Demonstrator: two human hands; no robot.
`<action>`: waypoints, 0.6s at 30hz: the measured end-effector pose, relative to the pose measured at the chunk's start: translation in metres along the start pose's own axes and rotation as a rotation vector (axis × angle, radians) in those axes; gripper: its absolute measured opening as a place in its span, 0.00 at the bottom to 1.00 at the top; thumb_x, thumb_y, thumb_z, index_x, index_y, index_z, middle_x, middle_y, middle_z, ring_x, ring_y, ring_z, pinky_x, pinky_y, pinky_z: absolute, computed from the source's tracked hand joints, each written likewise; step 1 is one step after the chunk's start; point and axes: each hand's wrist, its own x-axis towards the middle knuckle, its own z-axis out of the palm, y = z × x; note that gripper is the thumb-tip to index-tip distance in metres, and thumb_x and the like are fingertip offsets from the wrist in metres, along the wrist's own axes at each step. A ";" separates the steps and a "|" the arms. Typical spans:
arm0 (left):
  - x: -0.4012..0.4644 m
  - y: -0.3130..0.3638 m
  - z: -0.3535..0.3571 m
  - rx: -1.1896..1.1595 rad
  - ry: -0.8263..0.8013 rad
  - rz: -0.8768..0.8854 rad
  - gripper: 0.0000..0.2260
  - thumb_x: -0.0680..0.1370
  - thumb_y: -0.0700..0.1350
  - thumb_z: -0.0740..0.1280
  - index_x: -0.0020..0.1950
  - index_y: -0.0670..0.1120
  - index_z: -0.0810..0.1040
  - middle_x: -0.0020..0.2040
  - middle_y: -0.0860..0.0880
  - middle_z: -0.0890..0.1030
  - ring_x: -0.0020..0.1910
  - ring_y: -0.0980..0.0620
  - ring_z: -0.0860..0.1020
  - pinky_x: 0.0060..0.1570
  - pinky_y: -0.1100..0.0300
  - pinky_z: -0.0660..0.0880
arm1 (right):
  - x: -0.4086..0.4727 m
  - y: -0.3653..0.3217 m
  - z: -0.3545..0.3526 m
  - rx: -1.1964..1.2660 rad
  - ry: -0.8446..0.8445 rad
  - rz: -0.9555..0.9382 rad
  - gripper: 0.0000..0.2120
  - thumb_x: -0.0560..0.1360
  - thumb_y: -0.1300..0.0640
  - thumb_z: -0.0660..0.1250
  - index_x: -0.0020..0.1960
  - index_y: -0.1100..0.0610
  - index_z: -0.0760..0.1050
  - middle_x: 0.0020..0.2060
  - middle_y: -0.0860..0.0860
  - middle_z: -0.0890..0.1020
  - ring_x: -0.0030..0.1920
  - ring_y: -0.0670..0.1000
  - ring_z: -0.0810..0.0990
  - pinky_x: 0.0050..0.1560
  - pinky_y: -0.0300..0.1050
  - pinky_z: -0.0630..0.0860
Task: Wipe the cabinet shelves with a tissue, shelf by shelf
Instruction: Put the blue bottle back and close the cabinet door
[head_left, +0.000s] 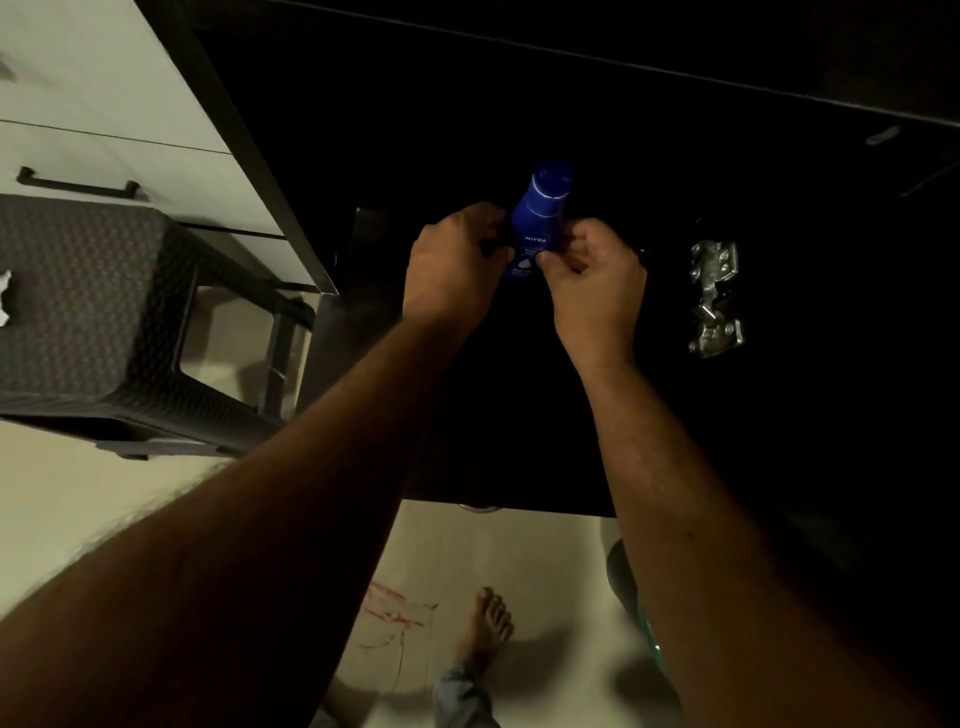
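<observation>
The dark cabinet (571, 130) fills the space ahead of both hands, its inside too dim to show any shelf surface clearly. Off to the left of the left hand stands a woven dark stool (93, 291), and on its top, at the far left edge of view, lies a crumpled white tissue (5, 299) (well apart from either hand). A metal door hinge (714, 296) glints to the right of the right hand. Between the two hands stands a blue Nivea bottle (540, 218), upright inside the cabinet. The left hand (457, 260) curls its fingers against the bottle's left side, and the right hand (592, 270) pinches the bottle's lower right side with fingers and thumb.

Judged from this, no wiping is under way: the tissue is not in hand, and the person seems to be handling the bottle, either clearing it or setting it in place. How many shelves are already wiped cannot be told.
</observation>
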 end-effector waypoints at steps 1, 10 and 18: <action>0.001 -0.001 0.001 0.006 -0.005 -0.003 0.17 0.77 0.43 0.69 0.67 0.47 0.75 0.62 0.49 0.80 0.61 0.55 0.77 0.61 0.60 0.74 | 0.002 0.001 0.001 -0.009 -0.003 -0.001 0.13 0.74 0.61 0.72 0.58 0.57 0.79 0.49 0.48 0.84 0.47 0.40 0.81 0.43 0.25 0.74; 0.005 -0.004 0.002 0.002 -0.006 -0.006 0.17 0.77 0.42 0.69 0.66 0.46 0.75 0.62 0.49 0.80 0.60 0.54 0.78 0.61 0.58 0.75 | 0.008 0.007 0.010 -0.008 -0.001 0.012 0.12 0.74 0.60 0.72 0.57 0.56 0.79 0.50 0.47 0.84 0.49 0.42 0.81 0.49 0.35 0.78; 0.002 -0.006 0.003 0.059 -0.034 -0.020 0.18 0.78 0.45 0.67 0.68 0.49 0.74 0.63 0.49 0.79 0.60 0.53 0.77 0.59 0.61 0.74 | 0.006 0.011 0.010 -0.031 -0.034 0.027 0.14 0.75 0.61 0.71 0.60 0.56 0.78 0.51 0.48 0.83 0.51 0.42 0.81 0.49 0.33 0.78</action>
